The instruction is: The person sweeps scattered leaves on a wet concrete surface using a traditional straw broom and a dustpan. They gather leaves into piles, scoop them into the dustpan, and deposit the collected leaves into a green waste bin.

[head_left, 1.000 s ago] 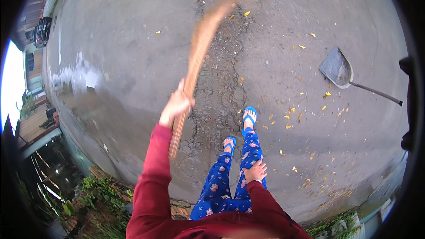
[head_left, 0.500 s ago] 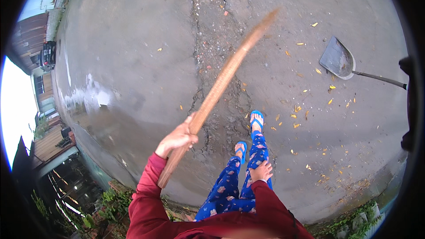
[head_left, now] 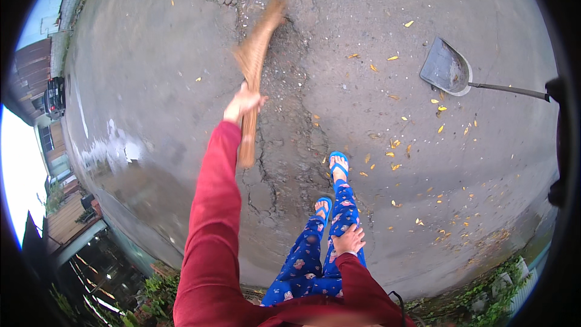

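one hand works: the left hand (head_left: 242,104) is clenched around the broom (head_left: 254,69) over the cracked pavement (head_left: 290,121); right hand (head_left: 348,239) rests open on the thigh. low, short strokes should drive leaves (head_left: 393,145) best.

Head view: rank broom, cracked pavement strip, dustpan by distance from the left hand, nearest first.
1. broom: gripped in the left hand, its bristles pointing ahead.
2. cracked pavement strip: on the ground just right of that hand.
3. dustpan: far right, lying on the concrete beside scattered yellow leaves.
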The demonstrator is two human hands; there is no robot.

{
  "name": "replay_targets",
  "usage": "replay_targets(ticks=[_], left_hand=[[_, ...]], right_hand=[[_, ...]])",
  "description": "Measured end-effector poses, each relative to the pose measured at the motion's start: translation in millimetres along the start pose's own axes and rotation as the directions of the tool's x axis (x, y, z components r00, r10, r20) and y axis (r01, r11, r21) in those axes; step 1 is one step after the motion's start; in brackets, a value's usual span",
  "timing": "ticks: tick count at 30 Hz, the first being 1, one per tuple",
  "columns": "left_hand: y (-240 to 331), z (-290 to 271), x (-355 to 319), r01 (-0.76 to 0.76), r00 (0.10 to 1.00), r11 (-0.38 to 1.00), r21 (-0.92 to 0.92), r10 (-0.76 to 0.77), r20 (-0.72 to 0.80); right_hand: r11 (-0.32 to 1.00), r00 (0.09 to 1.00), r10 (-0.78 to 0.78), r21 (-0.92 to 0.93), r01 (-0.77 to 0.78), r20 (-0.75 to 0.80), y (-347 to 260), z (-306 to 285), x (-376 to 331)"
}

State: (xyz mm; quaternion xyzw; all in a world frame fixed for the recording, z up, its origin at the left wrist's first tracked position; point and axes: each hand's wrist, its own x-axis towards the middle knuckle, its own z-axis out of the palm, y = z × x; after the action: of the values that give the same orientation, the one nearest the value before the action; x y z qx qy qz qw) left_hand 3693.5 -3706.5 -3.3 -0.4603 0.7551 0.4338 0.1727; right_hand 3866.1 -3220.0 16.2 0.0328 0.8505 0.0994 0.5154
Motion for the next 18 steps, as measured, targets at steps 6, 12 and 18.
replay_targets(ticks=[6,12,18], left_hand=[[-13,-35,-157,0.196,0.932,0.969,-0.147,-0.138,0.336],[-18,28,-68,0.059,0.968,0.862,-0.504,0.075,0.242],[-17,211,-91,0.052,0.999,0.980,0.191,-0.052,-0.004]], right_hand=[[0.998,0.998,-0.017,0.060,0.021,-0.058,4,19,-7],[0.998,0.995,-0.010,0.066,0.017,-0.101,17,46,-14],[0.996,0.989,0.009,0.091,0.005,-0.146,31,81,-22]])
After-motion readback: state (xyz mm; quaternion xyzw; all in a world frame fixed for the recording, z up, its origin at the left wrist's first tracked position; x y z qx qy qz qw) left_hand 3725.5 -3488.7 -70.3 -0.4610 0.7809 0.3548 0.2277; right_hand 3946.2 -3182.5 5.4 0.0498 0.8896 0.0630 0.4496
